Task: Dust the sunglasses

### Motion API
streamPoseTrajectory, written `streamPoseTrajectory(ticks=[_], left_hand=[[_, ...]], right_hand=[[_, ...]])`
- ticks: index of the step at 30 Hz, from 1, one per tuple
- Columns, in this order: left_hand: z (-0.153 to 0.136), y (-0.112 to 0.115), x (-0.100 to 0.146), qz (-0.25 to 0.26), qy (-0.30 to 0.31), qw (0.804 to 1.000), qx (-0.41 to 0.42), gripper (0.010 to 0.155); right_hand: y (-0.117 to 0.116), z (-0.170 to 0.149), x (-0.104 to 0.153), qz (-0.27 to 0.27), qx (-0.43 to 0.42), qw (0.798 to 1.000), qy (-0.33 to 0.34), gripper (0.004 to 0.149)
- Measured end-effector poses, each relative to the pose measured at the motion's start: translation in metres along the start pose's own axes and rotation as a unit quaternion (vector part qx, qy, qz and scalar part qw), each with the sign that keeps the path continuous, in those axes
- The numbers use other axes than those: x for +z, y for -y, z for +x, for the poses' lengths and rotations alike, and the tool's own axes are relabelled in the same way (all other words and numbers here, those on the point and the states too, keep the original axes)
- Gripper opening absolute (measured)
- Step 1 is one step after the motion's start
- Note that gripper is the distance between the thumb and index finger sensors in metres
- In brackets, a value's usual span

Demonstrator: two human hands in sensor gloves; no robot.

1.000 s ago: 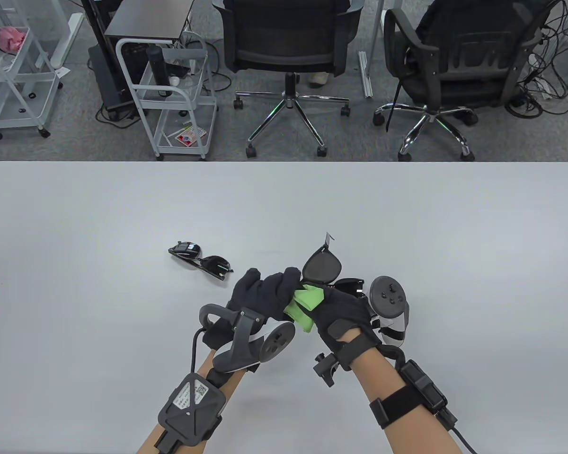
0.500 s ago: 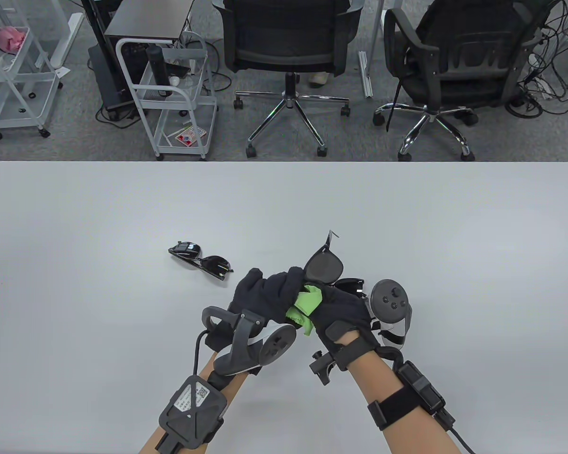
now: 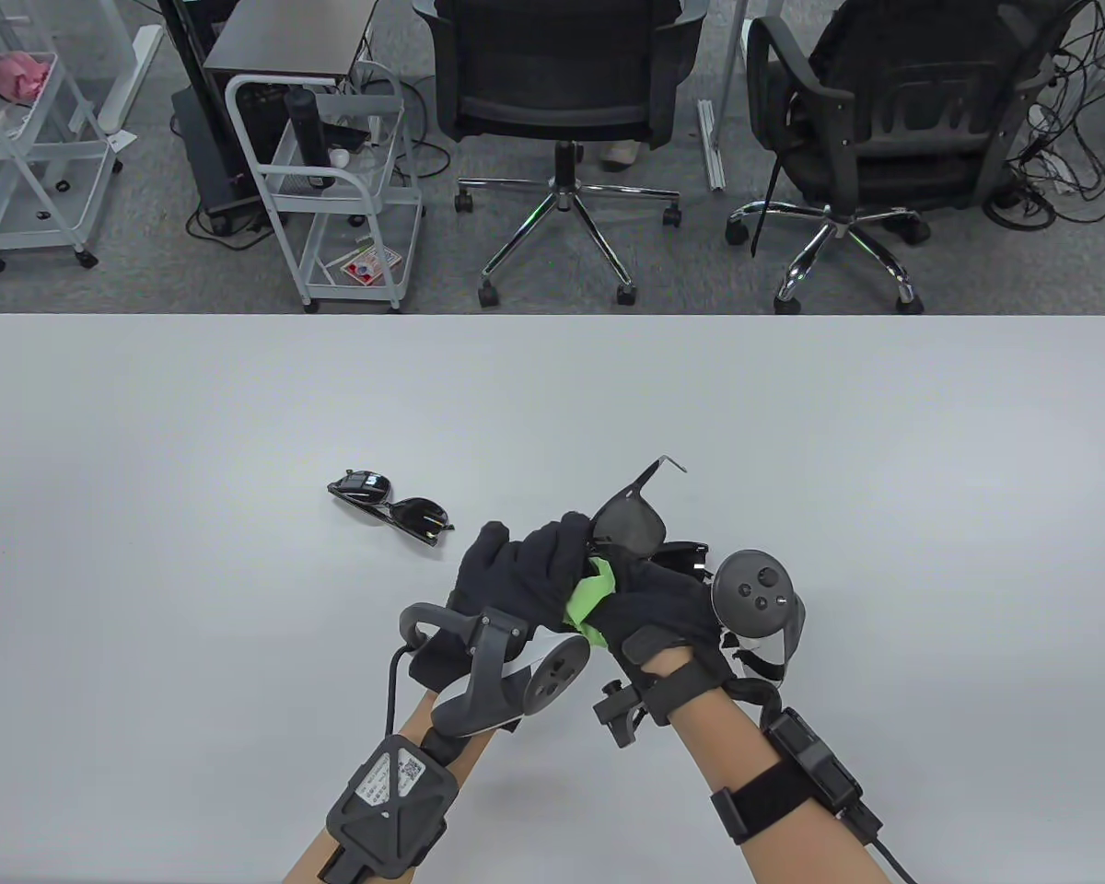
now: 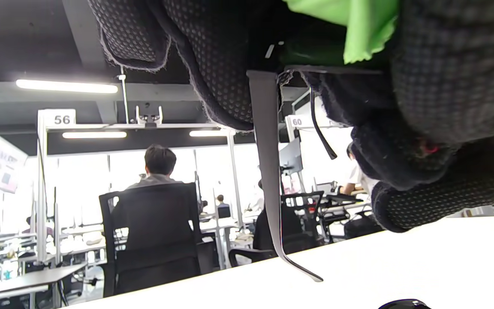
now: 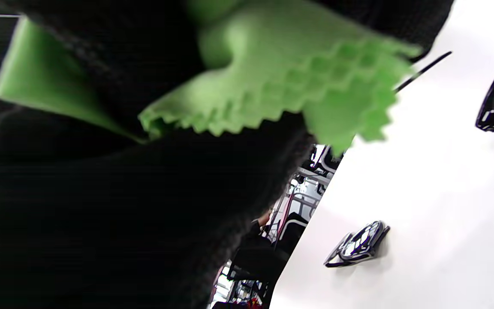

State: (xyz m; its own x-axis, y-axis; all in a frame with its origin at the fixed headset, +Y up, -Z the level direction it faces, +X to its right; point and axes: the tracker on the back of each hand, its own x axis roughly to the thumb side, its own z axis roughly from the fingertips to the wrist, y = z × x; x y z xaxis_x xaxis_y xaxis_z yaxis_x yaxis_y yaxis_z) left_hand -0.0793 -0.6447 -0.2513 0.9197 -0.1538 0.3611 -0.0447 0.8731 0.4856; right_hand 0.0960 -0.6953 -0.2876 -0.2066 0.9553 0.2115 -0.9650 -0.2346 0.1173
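Hands grip sunglasses, cloth; signs 56, 60.

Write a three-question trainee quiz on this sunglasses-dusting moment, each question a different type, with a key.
1. True or false: the spare sunglasses lie folded on the table, apart from both hands.
2. Multiple choice: the green cloth is
A. spread flat on the table
B. bunched between the left hand and right hand
C. draped over a chair
3. Fill in: both hands hold up the held sunglasses above the table, one ____ pointing away from the person.

Key: 1 true; 2 B; 3 temple arm
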Motion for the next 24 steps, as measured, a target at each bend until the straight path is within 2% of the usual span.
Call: streamPoseTrajectory(ticks=[2,5,7,10,14,16,20,22,24], left_hand=[[-0.004,-0.002,0.000,-0.001,-0.005,1.000,0.005,0.102],[-0.019,-0.001,0.001,-0.013,-0.024,0.999,0.024,0.100],[-0.024,0.001,0.002,-0.022,-0.029,0.999,0.035,0.100],[-0.021,0.000,0.002,-0.024,-0.026,0.998,0.055,0.102],[-0.016,-0.001,0.001,-0.013,-0.016,0.999,0.030,0.100],[-0.019,0.000,0.001,-0.019,-0.024,0.999,0.044,0.098],[-0.026,-0.001,-0.002,-0.016,-0.046,0.997,0.053,0.096],[-0.033,0.000,-0.002,-0.019,-0.059,0.997,0.044,0.094],[-0.044,0.005,-0.002,-0.029,-0.078,0.996,0.044,0.093]], right_hand=[[-0.002,0.002,-0.003,0.044,-0.020,0.999,0.015,0.046],[-0.009,0.003,-0.007,0.145,-0.073,0.987,0.020,0.058],[-0.011,0.002,-0.008,0.174,-0.090,0.980,0.018,0.058],[-0.008,0.001,-0.007,0.123,-0.042,0.991,0.011,0.053],[-0.004,0.003,-0.007,0.093,-0.001,0.995,0.022,0.049],[-0.005,0.004,-0.007,0.101,-0.006,0.995,0.024,0.050],[0.000,0.016,-0.005,0.064,0.033,0.996,0.047,0.050],[0.009,0.024,-0.004,0.043,0.081,0.993,0.074,0.049],[0.020,0.031,-0.004,0.029,0.088,0.991,0.093,0.049]])
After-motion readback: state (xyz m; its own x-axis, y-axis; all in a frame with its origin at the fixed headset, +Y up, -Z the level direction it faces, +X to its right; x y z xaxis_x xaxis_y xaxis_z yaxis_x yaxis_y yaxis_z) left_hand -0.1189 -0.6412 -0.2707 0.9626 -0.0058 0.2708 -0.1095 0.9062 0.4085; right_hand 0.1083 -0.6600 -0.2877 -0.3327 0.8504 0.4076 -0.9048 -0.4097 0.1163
